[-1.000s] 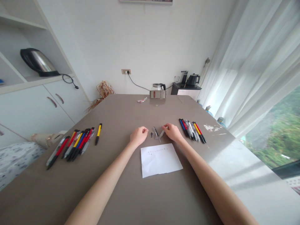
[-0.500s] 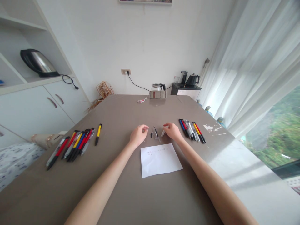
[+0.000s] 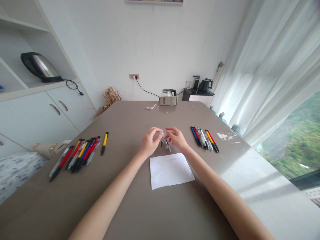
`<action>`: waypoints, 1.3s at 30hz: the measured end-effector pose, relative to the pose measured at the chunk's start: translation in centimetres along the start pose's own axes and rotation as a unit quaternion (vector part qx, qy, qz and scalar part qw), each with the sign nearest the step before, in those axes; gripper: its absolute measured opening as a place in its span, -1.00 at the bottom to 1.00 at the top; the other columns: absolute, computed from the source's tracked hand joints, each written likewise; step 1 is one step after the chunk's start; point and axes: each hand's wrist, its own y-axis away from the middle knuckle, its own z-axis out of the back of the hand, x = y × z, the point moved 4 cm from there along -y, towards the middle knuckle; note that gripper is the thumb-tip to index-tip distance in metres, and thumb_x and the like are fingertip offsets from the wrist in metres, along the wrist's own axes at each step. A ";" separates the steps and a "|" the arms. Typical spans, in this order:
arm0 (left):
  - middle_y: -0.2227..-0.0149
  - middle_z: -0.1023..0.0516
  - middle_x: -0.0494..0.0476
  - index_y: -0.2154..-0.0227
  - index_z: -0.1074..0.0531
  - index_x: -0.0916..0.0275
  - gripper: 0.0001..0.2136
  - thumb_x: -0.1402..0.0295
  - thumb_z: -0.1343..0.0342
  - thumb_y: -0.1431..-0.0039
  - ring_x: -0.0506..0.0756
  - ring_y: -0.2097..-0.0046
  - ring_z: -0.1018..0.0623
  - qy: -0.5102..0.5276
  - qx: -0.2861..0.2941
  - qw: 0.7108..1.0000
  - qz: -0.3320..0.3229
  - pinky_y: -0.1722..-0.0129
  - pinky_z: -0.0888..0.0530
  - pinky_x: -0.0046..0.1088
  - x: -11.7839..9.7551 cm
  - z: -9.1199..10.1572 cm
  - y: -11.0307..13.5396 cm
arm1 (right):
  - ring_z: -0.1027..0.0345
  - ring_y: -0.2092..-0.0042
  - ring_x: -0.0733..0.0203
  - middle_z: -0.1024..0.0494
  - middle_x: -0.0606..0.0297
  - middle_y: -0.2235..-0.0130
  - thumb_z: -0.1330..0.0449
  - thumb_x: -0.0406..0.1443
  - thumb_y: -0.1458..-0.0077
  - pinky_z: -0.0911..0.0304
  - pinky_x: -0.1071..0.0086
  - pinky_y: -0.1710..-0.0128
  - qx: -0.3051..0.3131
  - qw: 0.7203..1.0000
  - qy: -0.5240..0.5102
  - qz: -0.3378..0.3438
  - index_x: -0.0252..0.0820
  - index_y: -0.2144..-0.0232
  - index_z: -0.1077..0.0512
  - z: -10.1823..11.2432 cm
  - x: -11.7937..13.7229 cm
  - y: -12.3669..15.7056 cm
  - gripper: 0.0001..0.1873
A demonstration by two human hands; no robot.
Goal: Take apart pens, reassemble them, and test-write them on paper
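Note:
My left hand (image 3: pixel 150 141) is closed, thumb and fingers pinching a small clear plastic pen part (image 3: pixel 162 133) above the table. My right hand (image 3: pixel 176 137) is just beside it, fingers curved and parted, the tips close to that same part; whether they touch it I cannot tell. Below the hands lie a pen refill (image 3: pixel 168 145) and a small black pen piece (image 3: pixel 161 144), partly hidden by the fingers. Nearer to me is a sheet of white paper (image 3: pixel 171 171) with faint writing.
Several pens (image 3: pixel 82 153) lie in a group at the left, with a yellow and black pen (image 3: pixel 104 143) apart from them. Another row of pens (image 3: pixel 203 139) lies at the right. A glass kettle (image 3: pixel 168 97) stands at the far edge of the brown table (image 3: pixel 132 116).
Both hands have come together over the loose pen parts. The clear part, formerly at my right hand near the table, is now raised between the hands, in my left fingers.

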 end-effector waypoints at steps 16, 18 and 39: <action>0.34 -0.48 0.12 0.26 -0.27 0.23 -0.78 0.23 0.17 -0.14 0.01 0.28 -0.47 0.105 -0.042 0.985 0.133 0.23 -0.36 -0.46 3.3 0.1 0.3 | -0.16 0.11 0.16 -0.35 0.19 0.15 -0.09 -0.15 0.01 -0.08 0.35 0.12 0.054 0.876 0.435 0.201 -0.09 0.23 -0.43 -2.1 0.2 1.4 -0.71; 0.34 -0.48 0.12 0.26 -0.27 0.24 -0.77 0.23 0.17 -0.14 0.01 0.29 -0.47 0.117 -0.041 0.983 0.133 0.25 -0.37 -0.46 3.4 0.0 0.3 | -0.17 0.12 0.17 -0.36 0.20 0.17 -0.08 -0.17 0.01 -0.08 0.37 0.13 0.052 0.874 0.437 0.206 -0.11 0.25 -0.43 -2.2 0.3 1.5 -0.73; 0.37 -0.48 0.11 0.25 -0.30 0.23 -0.72 0.17 0.15 -0.13 -0.01 0.35 -0.46 0.113 -0.019 0.982 0.151 0.34 -0.37 -0.51 3.9 -0.3 0.5 | -0.18 0.13 0.18 -0.35 0.18 0.18 -0.01 -0.19 -0.07 -0.06 0.37 0.15 0.061 0.863 0.447 0.227 -0.08 0.26 -0.43 -2.5 0.5 1.7 -0.75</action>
